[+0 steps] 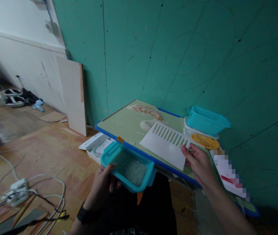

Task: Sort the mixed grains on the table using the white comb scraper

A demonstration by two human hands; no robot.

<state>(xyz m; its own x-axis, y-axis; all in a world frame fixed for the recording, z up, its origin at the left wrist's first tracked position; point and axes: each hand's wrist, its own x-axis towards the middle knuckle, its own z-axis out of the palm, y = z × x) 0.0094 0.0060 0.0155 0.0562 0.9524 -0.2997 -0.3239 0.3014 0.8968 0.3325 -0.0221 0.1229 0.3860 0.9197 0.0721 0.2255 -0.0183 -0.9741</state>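
A teal plastic container partly filled with pale grains sits just off the near edge of the surface, its left end gripped by the left hand, thumb over the rim. Apart from it, to the right, the right hand pinches a white slotted sheet by its right end; whether the sheet touches the surface cannot be told. Just beyond lie a small pale heap and, farther back, a long mixed pile flecked with orange kernels. The step appears to be gathering loose grain; the next move would call for a low, level sweep with the container kept steady. At right are a second teal container and a yellow-orange cloth, before a green wall.
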